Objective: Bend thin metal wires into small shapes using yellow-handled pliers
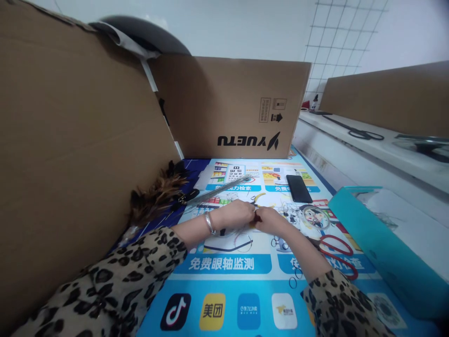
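Observation:
My left hand (239, 214), with a silver bangle at the wrist, meets my right hand (271, 221) over the middle of the printed mat (229, 276). The fingers of both hands are bent and pressed together, and whatever is between them is hidden. Just beyond the fingertips show curved yellow handles (260, 200), which look like those of pliers. A bundle of thin silvery wires (224, 188) lies slantwise beyond my left hand. Small dark wire rings (293, 282) are scattered by my right forearm.
Red-handled scissors (338, 250) and a round, picture-covered disc (315, 216) lie to the right. Behind them is a black phone (299, 188). A teal box (379, 243) stands at the right edge. Brown feathers (154, 192) lie along the left cardboard wall (77, 117); a cardboard panel (231, 103) closes the back.

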Available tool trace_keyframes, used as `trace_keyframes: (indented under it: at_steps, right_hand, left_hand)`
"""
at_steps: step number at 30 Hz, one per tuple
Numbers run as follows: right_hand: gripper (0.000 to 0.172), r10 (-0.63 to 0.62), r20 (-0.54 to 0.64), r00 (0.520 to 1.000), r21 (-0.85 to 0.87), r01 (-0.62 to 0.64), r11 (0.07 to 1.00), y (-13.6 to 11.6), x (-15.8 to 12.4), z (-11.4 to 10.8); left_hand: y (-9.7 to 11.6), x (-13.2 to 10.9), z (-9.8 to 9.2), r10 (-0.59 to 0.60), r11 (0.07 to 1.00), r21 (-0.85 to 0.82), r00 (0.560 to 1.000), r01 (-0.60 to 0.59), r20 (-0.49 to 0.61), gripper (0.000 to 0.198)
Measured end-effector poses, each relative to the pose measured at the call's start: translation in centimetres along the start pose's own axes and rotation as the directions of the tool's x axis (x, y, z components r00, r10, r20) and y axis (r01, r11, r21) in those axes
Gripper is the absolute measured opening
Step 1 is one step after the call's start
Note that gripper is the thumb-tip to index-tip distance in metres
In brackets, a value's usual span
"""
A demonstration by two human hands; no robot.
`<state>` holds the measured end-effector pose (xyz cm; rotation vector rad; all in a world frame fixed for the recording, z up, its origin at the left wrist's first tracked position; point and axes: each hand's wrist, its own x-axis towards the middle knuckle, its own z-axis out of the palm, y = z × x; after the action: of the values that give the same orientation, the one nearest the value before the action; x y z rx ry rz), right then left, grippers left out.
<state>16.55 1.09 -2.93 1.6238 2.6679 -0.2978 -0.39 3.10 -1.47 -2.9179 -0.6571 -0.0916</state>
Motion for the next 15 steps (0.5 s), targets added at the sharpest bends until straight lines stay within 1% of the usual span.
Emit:
trace_keyframes:
  at_steps: [4,8,12,15]
  right_hand:
    - [0.02,0.017,0.005,1.0,-0.023,-0.017,1.0,-0.2,-0.1,-0.2]
    - [0.022,0.05,0.007,0.999,-0.057,-0.05,0.997,-0.5,-0.3,-0.5]
    - [0.02,0.072,-0.011,0.997,-0.105,-0.073,0.992,-0.9,-0.6,-0.9]
    - [0.02,0.067,-0.041,0.997,-0.14,-0.072,0.988,-1.3,-0.7,-1.2]
  left_hand:
    - [-0.4,-0.2,-0.1,0.014,1.0,0.0,1.0,-0.014,-0.01,0.014]
    - [-0.6,-0.7,-0.5,0.002,1.0,0.011,0.999,-0.002,-0.05,0.017]
    - [-0.8,-1.1,-0.6,-0.025,1.0,0.0,0.996,0.025,-0.081,0.016]
    - [-0.8,-1.6,-0.5,-0.051,0.999,-0.019,0.992,0.049,-0.114,0.015]
